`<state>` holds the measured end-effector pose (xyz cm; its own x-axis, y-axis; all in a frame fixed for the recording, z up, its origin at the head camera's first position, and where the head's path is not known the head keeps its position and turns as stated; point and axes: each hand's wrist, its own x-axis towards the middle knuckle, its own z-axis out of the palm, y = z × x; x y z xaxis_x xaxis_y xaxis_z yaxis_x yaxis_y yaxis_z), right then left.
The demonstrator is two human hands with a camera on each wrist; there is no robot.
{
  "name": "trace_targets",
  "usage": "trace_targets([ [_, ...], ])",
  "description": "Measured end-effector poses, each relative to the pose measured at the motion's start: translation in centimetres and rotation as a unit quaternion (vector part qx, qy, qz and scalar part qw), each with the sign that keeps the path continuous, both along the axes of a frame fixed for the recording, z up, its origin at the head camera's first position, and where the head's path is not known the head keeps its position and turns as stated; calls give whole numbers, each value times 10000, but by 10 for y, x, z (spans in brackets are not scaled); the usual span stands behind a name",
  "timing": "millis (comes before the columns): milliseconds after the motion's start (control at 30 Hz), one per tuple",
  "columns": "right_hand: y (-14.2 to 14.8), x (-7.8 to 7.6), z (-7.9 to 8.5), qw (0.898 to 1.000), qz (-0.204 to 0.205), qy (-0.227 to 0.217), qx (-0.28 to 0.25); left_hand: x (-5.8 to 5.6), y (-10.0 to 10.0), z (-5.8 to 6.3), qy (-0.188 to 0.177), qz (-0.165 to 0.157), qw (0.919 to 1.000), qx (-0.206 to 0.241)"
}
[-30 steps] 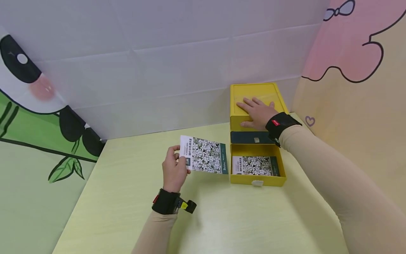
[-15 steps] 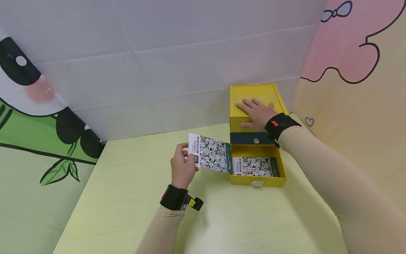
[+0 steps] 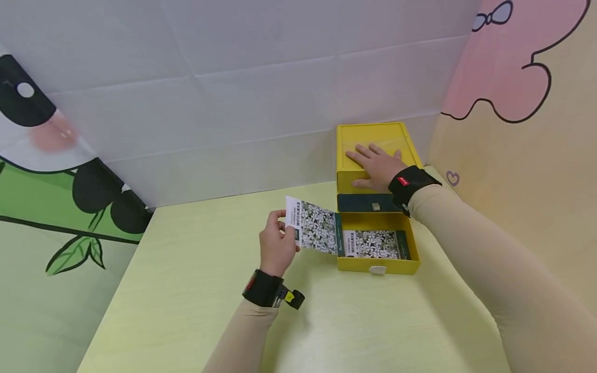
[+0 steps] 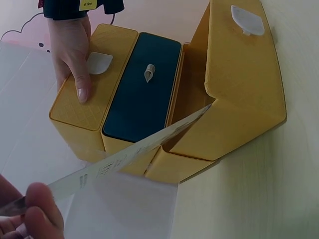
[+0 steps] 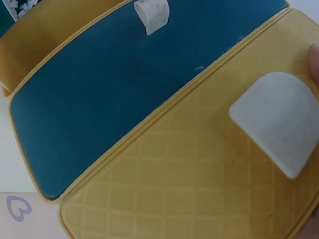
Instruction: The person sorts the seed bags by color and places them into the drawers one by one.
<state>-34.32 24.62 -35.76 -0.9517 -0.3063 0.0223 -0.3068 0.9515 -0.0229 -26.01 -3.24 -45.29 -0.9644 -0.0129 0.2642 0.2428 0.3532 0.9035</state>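
My left hand pinches a flower seed packet by its white left end. White blossoms and Chinese print cover its front. The packet's dark green end is at the left wall of the pulled-out bottom drawer; in the left wrist view it meets the drawer's edge, though contact is hard to tell. Another matching seed packet lies in that drawer. My right hand rests with spread fingers on top of the yellow drawer box, its thumb down over the top drawer's front.
Between the top and bottom drawers is a dark teal drawer front with a small white tab. The box stands at the back right of the pale green-yellow table, near the white back wall and the pink-and-beige side wall.
My left hand has moved right and slightly away from me, bringing the seed packet up to the bottom drawer's left side. My right hand has stayed on the box.
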Motion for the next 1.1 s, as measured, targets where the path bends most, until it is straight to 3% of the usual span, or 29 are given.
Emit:
trace_targets([
  [1100, -5, 1, 3, 10000, 18, -13, -60, -1, 30, -20, -362, -568, 9977, -83],
])
